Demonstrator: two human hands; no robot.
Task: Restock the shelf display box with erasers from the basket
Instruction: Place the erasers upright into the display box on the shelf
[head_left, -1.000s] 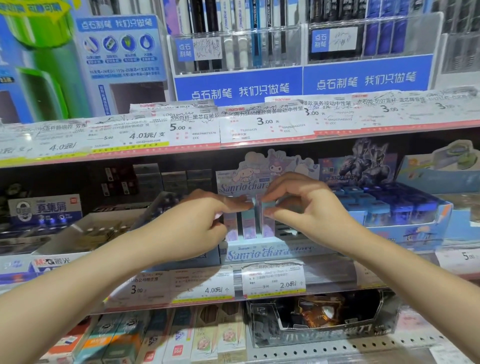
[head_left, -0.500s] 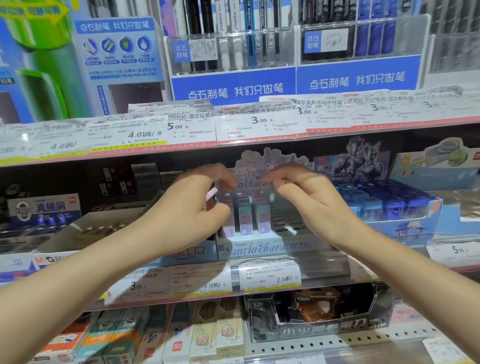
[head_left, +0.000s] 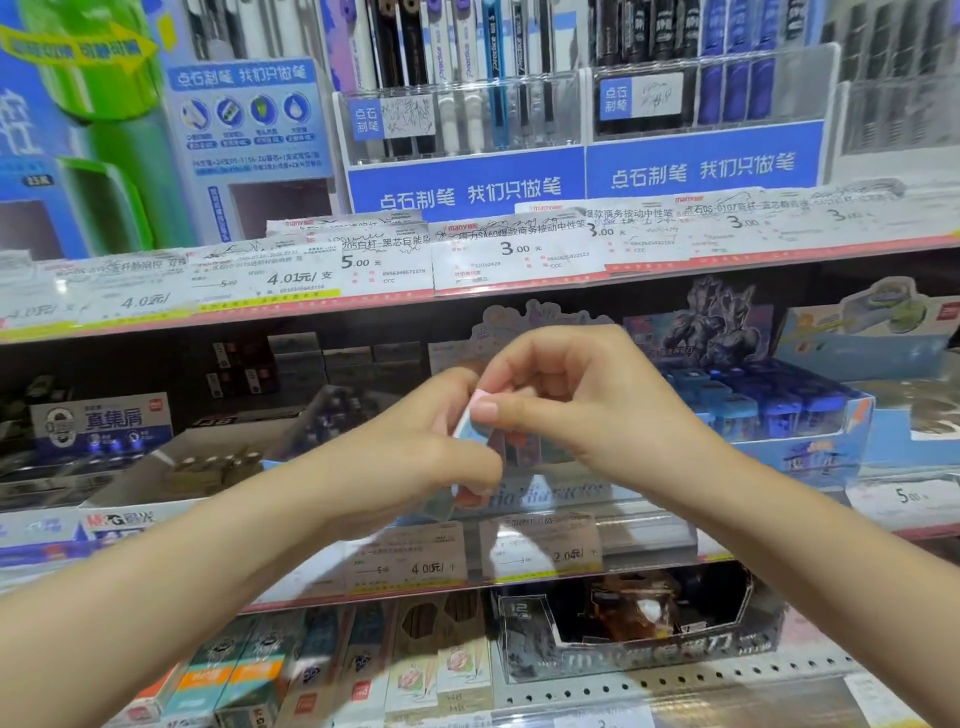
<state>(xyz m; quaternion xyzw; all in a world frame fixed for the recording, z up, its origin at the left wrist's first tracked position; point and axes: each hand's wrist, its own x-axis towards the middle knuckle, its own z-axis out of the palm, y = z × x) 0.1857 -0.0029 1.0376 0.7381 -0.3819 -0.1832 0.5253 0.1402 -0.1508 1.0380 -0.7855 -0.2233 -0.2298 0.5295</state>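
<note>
A pastel display box (head_left: 566, 493) with a cartoon header card stands on the middle shelf, mostly behind my hands. Several upright erasers (head_left: 524, 449) show in it, below my fingers. My left hand (head_left: 415, 441) holds a small pastel blue and pink eraser (head_left: 470, 423) in front of the box. My right hand (head_left: 582, 400) pinches the top end of that same eraser with thumb and forefinger. The basket is not in view.
A blue box of blue erasers (head_left: 769, 410) sits right of the display box. A white open box (head_left: 156, 473) lies to the left. Price tags (head_left: 540, 545) line the shelf edge. Pen racks (head_left: 701, 104) fill the upper shelf; a dark box (head_left: 639, 634) sits on the lower shelf.
Both hands lifted off the erasers in the box and came together in front of it. They now hold one eraser between them.
</note>
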